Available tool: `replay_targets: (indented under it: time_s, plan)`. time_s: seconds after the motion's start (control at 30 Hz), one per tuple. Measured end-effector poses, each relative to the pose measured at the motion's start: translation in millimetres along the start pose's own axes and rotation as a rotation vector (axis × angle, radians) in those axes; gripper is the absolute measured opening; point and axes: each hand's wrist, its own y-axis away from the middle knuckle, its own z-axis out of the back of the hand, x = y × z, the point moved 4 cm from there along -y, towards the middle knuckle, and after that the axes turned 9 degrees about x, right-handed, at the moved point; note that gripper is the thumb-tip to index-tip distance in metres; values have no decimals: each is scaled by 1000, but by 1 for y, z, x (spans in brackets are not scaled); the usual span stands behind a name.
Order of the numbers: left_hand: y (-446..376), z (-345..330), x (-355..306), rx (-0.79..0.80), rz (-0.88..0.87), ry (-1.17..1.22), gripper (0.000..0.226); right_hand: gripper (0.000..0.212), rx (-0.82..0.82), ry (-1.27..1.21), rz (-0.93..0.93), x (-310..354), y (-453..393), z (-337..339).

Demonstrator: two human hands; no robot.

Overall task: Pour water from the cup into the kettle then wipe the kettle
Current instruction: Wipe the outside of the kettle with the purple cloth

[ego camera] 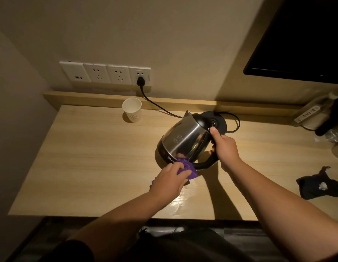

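Observation:
A steel kettle (185, 139) with a black handle is tilted toward the wall above the wooden desk (92, 163). My right hand (224, 148) grips its handle, thumb near the lid. My left hand (169, 181) holds a crumpled purple cloth (56, 168) pressed against the kettle's lower side, near its black base ring. A white paper cup (132, 110) stands upright at the back left of the desk, apart from the kettle. I cannot see inside the cup.
The kettle's black power base (218, 121) sits behind it, its cord (158, 106) plugged into the wall socket strip (106, 73). A dark cloth (319, 186) lies at the right. Bottles and a tray (315, 114) stand at the back right. A dark screen (304, 38) hangs above.

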Motion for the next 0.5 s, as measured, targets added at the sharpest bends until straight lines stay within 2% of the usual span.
replay_targets:
  time_s: [0.23,0.37,0.5]
  plan:
    - [11,9,9,3,63,220,37,53,53,20,-31,0,-4,3]
    - [19,18,11,-43,95,315,36,56,103,87,24,3,-1,3]
    - [29,30,25,-99,177,401,35,47,154,144,102,11,2,6]
